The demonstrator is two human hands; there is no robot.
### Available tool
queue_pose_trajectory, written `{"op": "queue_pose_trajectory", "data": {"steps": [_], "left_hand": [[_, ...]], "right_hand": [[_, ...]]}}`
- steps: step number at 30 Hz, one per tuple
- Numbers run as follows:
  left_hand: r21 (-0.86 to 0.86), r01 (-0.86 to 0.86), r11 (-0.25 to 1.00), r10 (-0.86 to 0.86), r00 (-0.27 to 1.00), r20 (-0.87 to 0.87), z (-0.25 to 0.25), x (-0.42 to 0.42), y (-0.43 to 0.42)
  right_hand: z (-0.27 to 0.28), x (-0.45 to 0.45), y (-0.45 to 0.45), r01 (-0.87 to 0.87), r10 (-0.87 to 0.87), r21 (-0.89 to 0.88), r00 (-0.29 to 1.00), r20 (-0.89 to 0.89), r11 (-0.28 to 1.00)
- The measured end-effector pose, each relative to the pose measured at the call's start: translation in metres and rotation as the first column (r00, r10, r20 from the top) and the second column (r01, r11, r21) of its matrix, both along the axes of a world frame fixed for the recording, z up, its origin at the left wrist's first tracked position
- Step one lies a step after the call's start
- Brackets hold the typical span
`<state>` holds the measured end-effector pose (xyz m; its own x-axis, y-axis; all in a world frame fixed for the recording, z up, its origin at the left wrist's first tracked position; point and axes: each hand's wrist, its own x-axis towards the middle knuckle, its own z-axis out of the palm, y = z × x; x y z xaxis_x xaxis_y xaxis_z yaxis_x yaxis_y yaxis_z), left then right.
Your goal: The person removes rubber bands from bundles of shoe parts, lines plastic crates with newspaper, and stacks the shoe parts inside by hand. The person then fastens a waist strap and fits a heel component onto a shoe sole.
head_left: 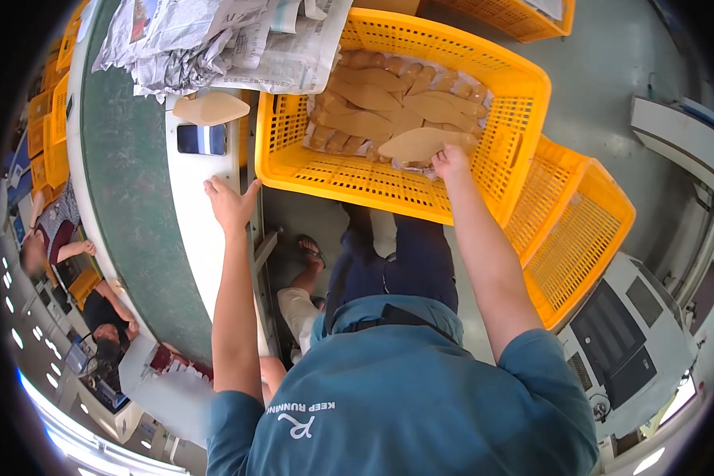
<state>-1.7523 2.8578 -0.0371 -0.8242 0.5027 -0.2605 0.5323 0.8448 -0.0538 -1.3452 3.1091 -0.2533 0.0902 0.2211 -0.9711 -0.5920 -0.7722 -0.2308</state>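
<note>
My right hand (451, 161) pinches one end of a tan insole-shaped piece (416, 146) over the yellow plastic crate (357, 184). Beneath it, several similar tan pieces (369, 97) lie in layers inside the crate, with rows of rounded tan items (329, 141) along the sides. My left hand (232, 205) is by the edge of the white tabletop (202, 274), fingers spread and holding nothing. On that tabletop, a dark phone (201, 140) and a single tan piece (211, 108) lie beyond my left hand.
Crumpled newspaper (206, 47) is piled at the table's far end, reaching to the crate. A green conveyor surface (131, 182) runs along the left. More yellow crates (571, 230) stand at right. Another person's foot (311, 252) shows below the table. Two people are at far left.
</note>
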Motion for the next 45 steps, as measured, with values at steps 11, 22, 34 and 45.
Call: {"op": "queue_pose_trajectory", "data": {"steps": [11, 22, 34, 45], "left_hand": [[-0.108, 0.016, 0.994, -0.014, 1.000, 0.013, 0.004, -0.002, 0.004], [0.136, -0.049, 0.989, 0.047, 0.999, 0.019, 0.023, -0.006, -0.008], [0.558, -0.332, 0.760, -0.114, 0.777, 0.619, 0.039, -0.076, -0.151], [0.356, -0.835, 0.419, 0.533, 0.544, 0.648, 0.027, -0.009, -0.364]], "right_hand": [[-0.079, 0.029, 0.024, -0.058, 0.169, -0.409, 0.956, 0.240, 0.910], [0.234, -0.341, -0.050, -0.631, 0.496, 0.524, 0.243, 0.834, -0.572], [0.242, -0.556, -0.076, -0.633, -0.210, -0.461, -0.433, 0.877, -0.622], [0.235, -0.602, -0.066, -0.405, -0.374, -0.584, -0.489, 0.788, -0.703]]}}
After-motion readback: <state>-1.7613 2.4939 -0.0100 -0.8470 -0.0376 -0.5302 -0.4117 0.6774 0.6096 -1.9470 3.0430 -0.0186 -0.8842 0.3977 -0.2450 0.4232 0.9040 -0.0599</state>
